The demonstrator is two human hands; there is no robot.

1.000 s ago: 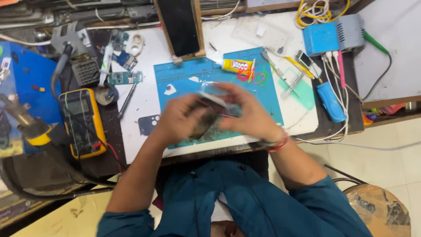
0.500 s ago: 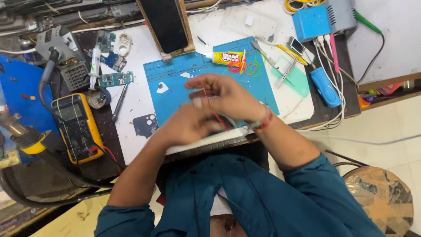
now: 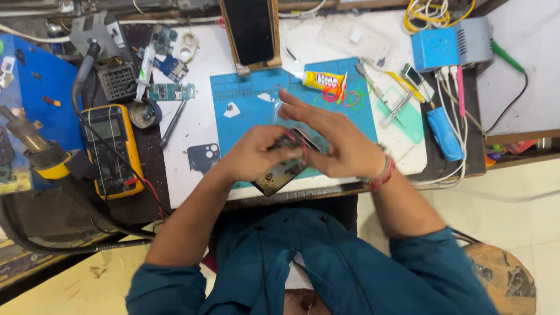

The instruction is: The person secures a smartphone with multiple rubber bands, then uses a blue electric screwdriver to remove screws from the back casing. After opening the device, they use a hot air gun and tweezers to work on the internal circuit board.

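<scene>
Over the blue silicone work mat [image 3: 245, 111] on the white-topped bench, both hands meet around a dark, flat rectangular phone [image 3: 279, 172], which is held just above the mat's near edge, tilted, with one corner sticking out below the fingers. The left hand [image 3: 256, 153] is closed around the phone's upper part from the side, gripping it firmly. The right hand [image 3: 332, 140] lies across the phone's other end with its fingers spread fairly wide and flat, pressing or steadying rather than pinching; motion blur hides whether its fingertips catch an edge. A thin red band seems to cross the phone between the hands, though it is too blurred to be sure. As a judgement, the work is mid-way: the phone is in hand and being worked on rather than laid down finished, while a yellow tube of glue [image 3: 319, 80] and loose coloured rubber bands [image 3: 344, 94] lie on the mat just beyond the hands, and small white scraps rest on the mat farther left. Beside the mat sit a dark phone back panel [image 3: 204, 157], a yellow multimeter [image 3: 111, 149] well to the left, a second dark phone [image 3: 252, 30] propped in a wooden stand at the back, and a blue box-shaped unit [image 3: 436, 48] at the far right.
</scene>
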